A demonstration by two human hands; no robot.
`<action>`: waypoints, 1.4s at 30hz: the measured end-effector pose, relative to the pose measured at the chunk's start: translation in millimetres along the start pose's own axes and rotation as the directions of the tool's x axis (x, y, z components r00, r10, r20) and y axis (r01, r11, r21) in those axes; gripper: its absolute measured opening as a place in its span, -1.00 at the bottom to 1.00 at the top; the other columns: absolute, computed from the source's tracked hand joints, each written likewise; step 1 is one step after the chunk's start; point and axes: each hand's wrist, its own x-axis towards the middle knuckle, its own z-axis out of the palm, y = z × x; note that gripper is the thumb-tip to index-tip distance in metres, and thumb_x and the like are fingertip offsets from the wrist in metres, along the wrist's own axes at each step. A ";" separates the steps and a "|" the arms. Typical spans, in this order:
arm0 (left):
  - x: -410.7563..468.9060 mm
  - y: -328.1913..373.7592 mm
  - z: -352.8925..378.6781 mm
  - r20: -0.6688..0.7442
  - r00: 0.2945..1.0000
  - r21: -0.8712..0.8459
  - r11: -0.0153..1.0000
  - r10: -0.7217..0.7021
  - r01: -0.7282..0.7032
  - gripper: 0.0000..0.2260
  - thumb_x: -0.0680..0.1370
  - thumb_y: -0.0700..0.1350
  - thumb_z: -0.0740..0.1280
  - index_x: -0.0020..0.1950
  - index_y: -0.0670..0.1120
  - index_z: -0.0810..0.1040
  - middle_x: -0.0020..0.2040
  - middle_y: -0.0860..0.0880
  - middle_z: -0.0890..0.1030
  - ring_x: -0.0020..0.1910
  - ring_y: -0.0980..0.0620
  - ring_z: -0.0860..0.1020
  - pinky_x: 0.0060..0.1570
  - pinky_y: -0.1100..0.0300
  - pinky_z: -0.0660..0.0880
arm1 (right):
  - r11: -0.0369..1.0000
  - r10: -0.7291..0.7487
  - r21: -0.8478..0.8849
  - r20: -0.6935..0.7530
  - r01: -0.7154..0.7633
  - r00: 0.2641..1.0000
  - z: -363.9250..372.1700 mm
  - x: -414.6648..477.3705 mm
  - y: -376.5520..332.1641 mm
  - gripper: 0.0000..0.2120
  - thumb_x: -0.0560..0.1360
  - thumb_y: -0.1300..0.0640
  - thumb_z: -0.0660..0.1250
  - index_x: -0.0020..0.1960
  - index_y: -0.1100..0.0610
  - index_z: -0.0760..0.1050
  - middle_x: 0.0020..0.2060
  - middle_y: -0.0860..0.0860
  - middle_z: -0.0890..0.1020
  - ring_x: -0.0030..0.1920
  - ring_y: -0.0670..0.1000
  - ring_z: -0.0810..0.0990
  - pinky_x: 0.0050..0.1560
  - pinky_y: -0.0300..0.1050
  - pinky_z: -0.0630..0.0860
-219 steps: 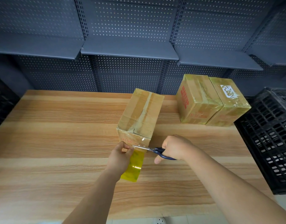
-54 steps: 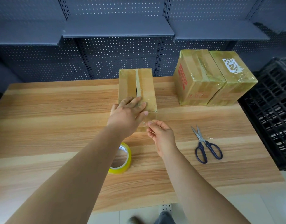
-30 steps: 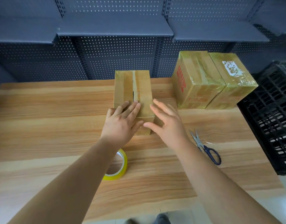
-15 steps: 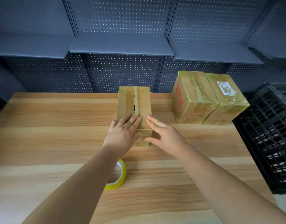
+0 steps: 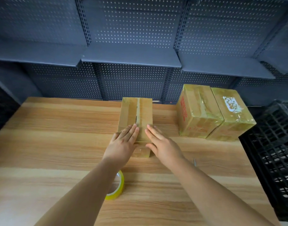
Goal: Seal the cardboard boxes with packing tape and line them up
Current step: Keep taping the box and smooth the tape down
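On the wooden table (image 5: 58, 144), before grey pegboard shelving (image 5: 132, 59) and beside a black crate (image 5: 270, 152), two taped boxes (image 5: 198, 115) stand touching side by side at the far right; these look finished. The third box (image 5: 132, 111) stands at the middle of the far edge, well apart from that pair. The left hand (image 5: 122, 145) and right hand (image 5: 162, 144) lie flat on its near top, fingers straight, on either side of the taped seam, gripping nothing. This looks like smoothing down the tape; a dark gap shows further along the seam. Sliding the box over to the pair appears to be left. The yellow tape roll (image 5: 119, 188) lies near the left forearm. Red lettering on one finished box and a worn white label (image 5: 232, 103) on the other cannot be read.
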 end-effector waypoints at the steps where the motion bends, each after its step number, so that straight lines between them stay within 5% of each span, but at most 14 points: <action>1: 1.1 -0.6 1.5 0.018 1.000 0.020 1.000 0.009 -0.010 -0.49 0.55 0.08 0.05 0.40 -0.11 0.49 0.42 -0.03 0.46 0.35 0.01 0.49 0.11 0.08 0.51 | 0.999 -0.022 -0.036 -0.070 0.020 0.997 6.8 -0.7 1.0 -0.43 0.51 0.01 0.42 0.47 0.06 0.38 0.51 -0.13 0.25 0.48 -0.06 0.31 0.24 0.02 0.55; 6: -0.1 5.6 -0.2 -0.013 1.000 0.073 0.997 0.008 -0.007 -0.55 0.51 0.03 0.17 0.31 -0.13 0.57 0.34 -0.05 0.55 0.28 -0.01 0.55 0.11 0.09 0.54 | 0.993 -0.086 -0.086 -0.137 0.075 0.987 16.0 3.0 4.2 -0.48 0.25 0.12 0.66 0.18 0.15 0.64 0.25 0.01 0.61 0.23 0.04 0.61 -0.09 -0.05 0.67; 9: -3.7 10.8 -4.3 -0.081 0.996 0.024 0.999 -0.035 0.037 -0.56 0.50 -0.08 0.28 0.38 -0.11 0.51 0.38 -0.10 0.50 0.33 -0.07 0.51 0.32 0.05 0.33 | 0.988 -0.137 -0.098 -0.194 0.119 0.971 14.2 -2.5 6.9 -0.53 0.26 0.15 0.65 0.15 0.14 0.66 0.23 -0.01 0.63 0.26 -0.02 0.58 -0.03 -0.11 0.66; 13: -1.2 17.1 -3.1 -0.021 0.996 0.008 0.996 -0.088 0.088 -0.42 0.39 -0.14 0.52 0.40 -0.04 0.49 0.39 -0.12 0.49 0.37 -0.13 0.47 0.35 0.02 0.17 | 0.998 -0.062 -0.019 -0.205 0.059 0.977 20.2 -11.8 4.0 -0.39 0.19 0.27 0.65 0.22 0.07 0.63 0.26 -0.08 0.60 0.14 -0.13 0.63 -0.05 -0.28 0.59; 17: 0.8 12.7 -6.1 0.031 0.997 0.023 0.997 -0.070 0.069 -0.57 0.54 0.09 0.14 0.34 0.01 0.55 0.35 -0.07 0.54 0.33 -0.07 0.50 0.33 0.09 0.17 | 0.996 -0.038 0.068 -0.207 0.053 0.978 14.5 -4.4 4.4 -0.48 0.23 0.27 0.64 0.17 0.11 0.66 0.23 -0.06 0.63 0.10 -0.14 0.65 0.07 -0.27 0.57; 21: 2.9 14.0 -2.3 -0.010 0.995 0.022 0.995 -0.096 0.096 -0.50 0.60 0.09 -0.06 0.48 0.05 0.38 0.48 -0.04 0.38 0.47 -0.04 0.34 0.41 0.08 0.27 | 0.984 0.096 0.151 -0.007 -0.094 0.995 5.1 -5.3 3.7 -0.58 0.62 0.10 0.28 0.46 -0.03 0.39 0.48 -0.30 0.25 0.27 -0.09 0.54 0.25 -0.19 0.49; 25: 4.0 7.2 2.7 0.028 0.998 0.042 0.998 -0.057 0.056 -0.44 0.69 -0.04 0.05 0.59 0.09 -0.19 0.60 0.09 -0.17 0.58 0.05 -0.14 0.49 0.15 -0.17 | 0.954 0.212 0.218 -0.001 -0.207 0.977 22.4 -12.8 -7.1 -0.39 0.59 0.36 0.17 0.55 -0.07 0.22 0.48 -0.43 -0.01 0.24 -0.11 0.55 0.21 -0.19 0.51; 29: 2.4 8.9 -1.3 0.012 0.995 -0.030 0.995 -0.095 0.095 -0.40 0.66 0.11 0.09 0.60 0.04 -0.15 0.60 0.11 -0.13 0.58 0.09 -0.14 0.50 0.15 -0.17 | 0.920 0.280 0.317 -0.115 -0.232 0.953 22.7 -14.9 -12.2 -0.51 0.61 0.29 0.22 0.49 -0.02 0.34 0.50 -0.26 0.19 0.30 -0.14 0.51 0.27 -0.39 0.34; 33: 1.5 15.2 -2.8 -0.044 0.994 -0.067 0.993 -0.105 0.102 -0.46 0.66 0.03 0.16 0.60 0.02 0.05 0.60 0.06 0.04 0.58 0.04 -0.01 0.51 0.09 -0.02 | 0.898 0.315 0.382 -0.215 -0.217 0.924 26.3 -16.9 -19.0 -0.54 0.55 0.33 0.33 0.41 0.06 0.45 0.31 0.07 0.56 0.10 -0.03 0.66 0.14 -0.55 0.28; 35: 0.3 17.9 -4.9 -0.019 0.992 -0.059 0.991 -0.125 0.124 -0.47 0.66 0.02 0.15 0.60 0.04 0.04 0.60 0.08 0.03 0.58 0.04 -0.02 0.51 0.03 -0.02 | 0.904 0.323 0.367 -0.250 -0.219 0.913 31.6 -18.3 -20.4 -0.51 0.53 0.32 0.36 0.42 0.06 0.45 0.08 0.10 0.69 -0.01 0.02 0.68 0.04 -0.47 0.35; 39: 2.2 16.4 -8.6 0.026 0.990 0.009 0.991 -0.136 0.135 -0.46 0.68 0.05 0.07 0.60 0.08 -0.09 0.60 0.12 -0.07 0.58 -0.03 -0.14 0.52 -0.02 -0.10 | 0.894 0.361 0.329 -0.133 -0.303 0.923 33.2 -20.2 -16.2 -0.42 0.58 0.28 0.28 0.50 -0.11 0.28 -0.01 0.09 0.68 -0.01 0.07 0.65 0.04 -0.13 0.54; 42: 0.4 13.2 -10.9 0.052 0.990 0.014 0.991 -0.130 0.130 -0.38 0.66 0.00 0.15 0.60 0.09 -0.15 0.60 0.13 -0.11 0.58 -0.02 -0.17 0.53 0.03 -0.13 | 0.925 0.304 0.301 -0.221 -0.232 0.927 25.7 -17.7 -13.1 -0.47 0.51 0.30 0.39 0.41 -0.04 0.44 -0.17 0.09 0.68 -0.18 0.08 0.64 -0.09 0.01 0.60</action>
